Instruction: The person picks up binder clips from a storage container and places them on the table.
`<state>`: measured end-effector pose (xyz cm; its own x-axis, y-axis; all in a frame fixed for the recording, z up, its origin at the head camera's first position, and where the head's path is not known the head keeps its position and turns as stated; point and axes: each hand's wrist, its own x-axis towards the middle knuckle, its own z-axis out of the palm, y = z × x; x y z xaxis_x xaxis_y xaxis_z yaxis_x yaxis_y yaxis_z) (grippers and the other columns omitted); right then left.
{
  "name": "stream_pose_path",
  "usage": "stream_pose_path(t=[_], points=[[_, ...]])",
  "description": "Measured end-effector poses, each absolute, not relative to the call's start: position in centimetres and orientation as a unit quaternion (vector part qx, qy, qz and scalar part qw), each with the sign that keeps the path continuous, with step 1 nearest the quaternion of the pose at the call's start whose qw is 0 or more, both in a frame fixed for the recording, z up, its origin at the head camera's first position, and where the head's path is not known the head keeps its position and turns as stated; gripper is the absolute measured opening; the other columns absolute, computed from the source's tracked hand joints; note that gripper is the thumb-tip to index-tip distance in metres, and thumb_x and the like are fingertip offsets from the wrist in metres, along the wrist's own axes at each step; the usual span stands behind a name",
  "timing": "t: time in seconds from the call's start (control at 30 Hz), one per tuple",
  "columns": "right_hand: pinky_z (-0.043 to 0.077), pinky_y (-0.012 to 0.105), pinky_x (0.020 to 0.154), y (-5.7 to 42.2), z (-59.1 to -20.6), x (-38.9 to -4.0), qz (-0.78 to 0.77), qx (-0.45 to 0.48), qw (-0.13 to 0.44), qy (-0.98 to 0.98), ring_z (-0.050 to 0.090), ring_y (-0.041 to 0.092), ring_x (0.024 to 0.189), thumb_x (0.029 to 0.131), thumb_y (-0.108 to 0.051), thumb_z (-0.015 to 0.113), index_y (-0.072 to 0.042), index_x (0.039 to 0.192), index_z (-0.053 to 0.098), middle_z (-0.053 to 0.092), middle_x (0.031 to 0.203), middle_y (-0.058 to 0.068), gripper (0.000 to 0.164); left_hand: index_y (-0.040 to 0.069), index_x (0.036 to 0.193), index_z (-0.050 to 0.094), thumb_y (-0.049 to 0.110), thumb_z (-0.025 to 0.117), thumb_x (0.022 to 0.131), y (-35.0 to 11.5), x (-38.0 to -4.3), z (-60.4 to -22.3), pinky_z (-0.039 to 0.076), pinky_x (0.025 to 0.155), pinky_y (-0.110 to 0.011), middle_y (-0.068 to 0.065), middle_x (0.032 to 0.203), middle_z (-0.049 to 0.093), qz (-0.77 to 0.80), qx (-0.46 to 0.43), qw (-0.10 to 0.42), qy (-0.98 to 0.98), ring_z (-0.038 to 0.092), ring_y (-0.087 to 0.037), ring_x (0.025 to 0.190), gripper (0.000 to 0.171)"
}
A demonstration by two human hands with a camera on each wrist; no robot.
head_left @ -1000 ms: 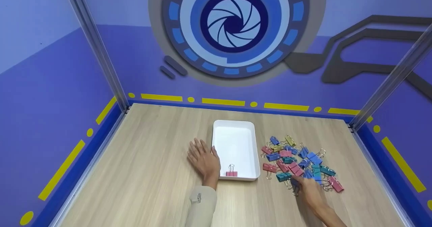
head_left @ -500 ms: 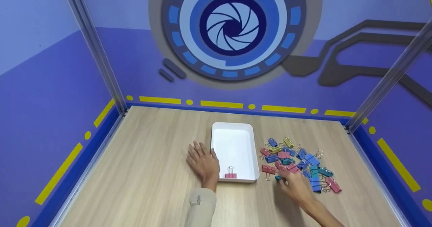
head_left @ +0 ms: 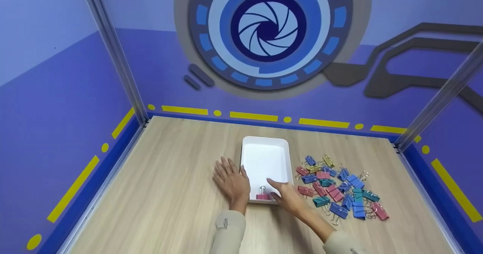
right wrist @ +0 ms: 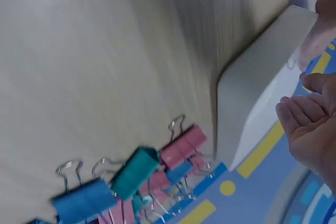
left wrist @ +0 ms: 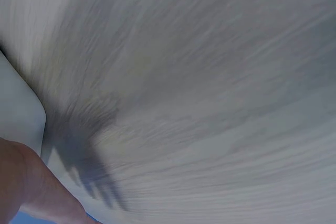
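My left hand lies flat on the table with fingers spread, its thumb right at the left wall of a white tray. Its thumb side shows at the lower left corner of the left wrist view, beside the tray wall. My right hand is over the near right part of the tray, thumb and index finger apart, with no clip visible between them. The right wrist view shows its fingers loosely bent. A red binder clip stands at the tray's near end, close by the right fingertips.
Right of the tray lies a loose spread of several binder clips in red, blue, teal and yellow. A teal clip and a blue clip lie nearest the front. Blue printed walls with metal corner posts enclose the wooden table.
My right hand has moved left from the clip pile to the tray, and its fingers have parted. The front teal and blue clips show again. My left hand has stayed beside the tray.
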<state>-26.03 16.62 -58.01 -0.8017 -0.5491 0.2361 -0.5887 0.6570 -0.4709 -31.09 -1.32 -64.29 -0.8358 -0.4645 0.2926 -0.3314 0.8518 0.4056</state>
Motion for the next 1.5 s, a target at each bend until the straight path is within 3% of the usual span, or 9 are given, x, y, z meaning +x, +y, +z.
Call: stream_pose_path(t=[0.13, 0.27, 0.4, 0.63, 0.83, 1.0, 1.2, 1.5], points=[[0.056, 0.051, 0.096, 16.1, -59.2, -26.8, 0.296, 0.307, -0.013, -0.904, 0.067, 0.042, 0.118, 0.093, 0.006, 0.066, 0.012, 0.132, 0.061, 0.066, 0.129, 0.028, 0.04, 0.008, 0.152, 0.047, 0.044, 0.05, 0.105, -0.9, -31.1, -64.5, 0.027, 0.125, -0.057, -0.013, 0.165, 0.038, -0.168, 0.21, 0.193, -0.944, 0.031, -0.037, 0.155, 0.06], [0.059, 0.052, 0.089, 16.0, -59.6, -27.1, 0.333, 0.318, -0.066, -0.885, 0.071, 0.045, 0.108, 0.093, 0.009, 0.065, 0.016, 0.127, 0.063, 0.07, 0.12, 0.031, 0.035, 0.008, 0.152, 0.048, 0.044, 0.051, 0.104, -0.7, -31.0, -64.6, 0.027, 0.125, -0.057, -0.013, 0.164, 0.038, -0.171, 0.211, 0.192, -0.943, 0.032, -0.037, 0.154, 0.06], [0.061, 0.051, 0.084, 15.4, -59.1, -27.4, 0.33, 0.309, -0.094, -0.887, 0.075, 0.041, 0.096, 0.092, 0.008, 0.067, 0.012, 0.119, 0.067, 0.075, 0.106, 0.028, 0.028, 0.011, 0.151, 0.049, 0.045, 0.052, 0.103, -0.7, -30.9, -64.5, 0.028, 0.123, -0.062, -0.013, 0.165, 0.036, -0.171, 0.219, 0.199, -0.94, 0.031, -0.039, 0.154, 0.059], [0.062, 0.041, 0.066, 14.1, -58.3, -27.7, 0.256, 0.32, -0.054, -0.911, 0.072, 0.024, 0.071, 0.085, 0.005, 0.077, 0.004, 0.102, 0.073, 0.076, 0.083, 0.017, 0.017, 0.016, 0.154, 0.047, 0.049, 0.052, 0.103, -0.4, -30.9, -64.4, 0.027, 0.118, -0.072, -0.01, 0.168, 0.031, -0.157, 0.228, 0.194, -0.941, 0.026, -0.04, 0.156, 0.061], [0.057, 0.032, 0.058, 13.4, -58.3, -27.8, 0.222, 0.325, -0.028, -0.919, 0.064, 0.015, 0.062, 0.082, 0.008, 0.077, 0.0, 0.085, 0.076, 0.074, 0.074, 0.012, 0.009, 0.016, 0.153, 0.048, 0.048, 0.052, 0.103, -0.1, -31.0, -64.4, 0.027, 0.118, -0.073, -0.012, 0.168, 0.031, -0.16, 0.228, 0.194, -0.94, 0.025, -0.042, 0.156, 0.06], [0.054, 0.026, 0.054, 13.2, -58.5, -28.0, 0.212, 0.346, -0.01, -0.914, 0.058, 0.007, 0.059, 0.078, 0.01, 0.079, -0.001, 0.071, 0.074, 0.072, 0.067, 0.007, 0.014, 0.016, 0.153, 0.048, 0.047, 0.053, 0.103, -0.1, -31.1, -64.2, 0.025, 0.118, -0.074, -0.016, 0.169, 0.028, -0.178, 0.23, 0.194, -0.937, 0.022, -0.045, 0.156, 0.059], [0.053, 0.025, 0.053, 13.5, -58.6, -28.1, 0.22, 0.333, 0.012, -0.917, 0.054, 0.004, 0.058, 0.077, 0.011, 0.077, -0.003, 0.068, 0.075, 0.073, 0.065, 0.006, 0.017, 0.016, 0.153, 0.048, 0.047, 0.053, 0.103, -0.4, -31.2, -64.2, 0.026, 0.12, -0.071, -0.017, 0.168, 0.029, -0.173, 0.232, 0.199, -0.936, 0.023, -0.046, 0.155, 0.06], [0.047, 0.018, 0.052, 14.4, -56.7, -28.1, 0.292, 0.261, -0.027, -0.92, 0.054, 0.005, 0.06, 0.084, 0.01, 0.073, -0.002, 0.076, 0.078, 0.073, 0.07, 0.007, 0.016, 0.018, 0.154, 0.048, 0.049, 0.054, 0.102, -1.1, -31.3, -64.4, 0.025, 0.119, -0.073, -0.013, 0.168, 0.031, -0.161, 0.244, 0.193, -0.937, 0.022, -0.048, 0.155, 0.06]])
